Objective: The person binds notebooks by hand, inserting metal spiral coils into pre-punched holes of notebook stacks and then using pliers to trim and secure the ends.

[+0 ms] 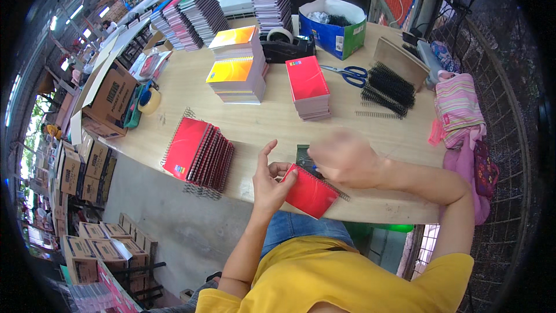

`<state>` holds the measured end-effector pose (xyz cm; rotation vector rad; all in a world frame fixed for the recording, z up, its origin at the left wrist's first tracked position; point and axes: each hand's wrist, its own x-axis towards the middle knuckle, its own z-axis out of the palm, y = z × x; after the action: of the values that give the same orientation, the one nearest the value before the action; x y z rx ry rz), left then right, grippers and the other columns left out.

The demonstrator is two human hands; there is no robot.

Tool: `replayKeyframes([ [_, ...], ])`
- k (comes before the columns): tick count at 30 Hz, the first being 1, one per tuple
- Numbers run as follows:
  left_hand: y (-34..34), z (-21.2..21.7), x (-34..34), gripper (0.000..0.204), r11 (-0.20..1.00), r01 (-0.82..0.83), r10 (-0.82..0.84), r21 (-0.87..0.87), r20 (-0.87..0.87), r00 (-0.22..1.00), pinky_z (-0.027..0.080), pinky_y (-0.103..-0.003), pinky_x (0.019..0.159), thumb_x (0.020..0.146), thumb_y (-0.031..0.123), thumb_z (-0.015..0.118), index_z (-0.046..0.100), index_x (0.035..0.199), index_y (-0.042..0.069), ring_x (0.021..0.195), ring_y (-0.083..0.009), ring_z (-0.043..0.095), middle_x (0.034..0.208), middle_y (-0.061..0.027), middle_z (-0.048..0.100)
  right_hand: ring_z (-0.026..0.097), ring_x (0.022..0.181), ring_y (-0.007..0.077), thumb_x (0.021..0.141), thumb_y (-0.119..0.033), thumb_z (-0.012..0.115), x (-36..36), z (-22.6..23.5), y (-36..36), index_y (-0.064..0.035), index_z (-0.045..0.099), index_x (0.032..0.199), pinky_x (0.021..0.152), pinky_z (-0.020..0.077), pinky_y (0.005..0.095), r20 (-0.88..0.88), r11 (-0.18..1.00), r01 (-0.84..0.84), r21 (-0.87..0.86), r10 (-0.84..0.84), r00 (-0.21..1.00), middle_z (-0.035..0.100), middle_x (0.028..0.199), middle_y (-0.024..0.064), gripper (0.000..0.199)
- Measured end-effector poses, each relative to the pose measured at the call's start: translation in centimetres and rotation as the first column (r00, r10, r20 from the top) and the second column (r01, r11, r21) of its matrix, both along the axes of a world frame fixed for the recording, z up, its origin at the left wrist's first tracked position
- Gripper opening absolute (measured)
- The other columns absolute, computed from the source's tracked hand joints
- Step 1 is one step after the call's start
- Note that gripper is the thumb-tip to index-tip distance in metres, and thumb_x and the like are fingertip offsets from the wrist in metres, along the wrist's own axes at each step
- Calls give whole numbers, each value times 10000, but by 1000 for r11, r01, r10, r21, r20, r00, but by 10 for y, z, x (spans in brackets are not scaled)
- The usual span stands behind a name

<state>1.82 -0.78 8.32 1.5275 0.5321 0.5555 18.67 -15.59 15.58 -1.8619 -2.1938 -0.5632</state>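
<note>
My left hand (272,179) grips a small red notebook (313,194) at its left end, thumb on the cover, index finger raised. A dark spiral coil (340,192) runs along the notebook's upper edge and sticks out past its right end. Over that edge hovers my right hand (343,159), smeared by motion, so its fingers and anything in them are unclear. A bit of blue shows beside its fingertips. Just left of it lies a small dark green block (302,155). To the left stands a stack of red spiral notebooks (200,153) with coils sticking out.
Farther back are red-topped pads (308,84), a yellow-topped stack (236,72), a tape dispenser (284,46), blue-handled scissors (352,74), a pile of black coils (389,90) and a blue-green carton (333,29). A cardboard box (113,98) stands left; striped cloth (460,101) hangs right.
</note>
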Motion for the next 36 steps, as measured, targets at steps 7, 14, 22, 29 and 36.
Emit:
replayKeyframes([
  [7,-6,19,-15,472,961,-62,77,268,-45,996,534,-266,705,886,50,714,575,1337,53,792,-104,655,944,-87,711,696,883,304,868,-243,711,3,-2,-14,-23,734,1113,807,548,419,-759,964,87,-251,-252,601,715,1022,155,330],
  [14,107,152,-83,218,617,-655,547,436,361,755,470,-298,787,917,65,475,653,1024,-3,869,-133,575,956,-44,628,658,848,204,824,-103,756,44,-4,-63,17,719,1102,796,533,334,-895,850,526,-32,-259,364,681,948,110,304],
  [22,205,152,-5,72,318,623,-70,715,-637,768,456,-473,747,816,-4,485,540,861,8,871,-398,590,849,-204,610,613,948,338,781,-122,756,57,-95,-113,1,697,1098,867,498,411,-613,683,718,-133,-626,482,622,1010,161,345],
  [29,220,109,-12,134,194,538,-161,820,-514,842,379,-440,960,814,22,533,562,929,84,1042,-331,517,1030,-113,549,562,1061,350,756,-122,769,59,-134,-140,-11,655,1171,949,452,447,-534,613,790,-24,-675,508,592,1100,168,445],
  [36,149,153,2,258,5,39,-9,999,-39,999,427,-452,976,825,10,637,656,1068,95,1105,-330,574,1174,-108,616,419,1360,407,753,-242,809,9,-107,-96,-66,626,1310,1118,369,514,-499,777,615,-135,-590,635,475,1453,203,612],
])
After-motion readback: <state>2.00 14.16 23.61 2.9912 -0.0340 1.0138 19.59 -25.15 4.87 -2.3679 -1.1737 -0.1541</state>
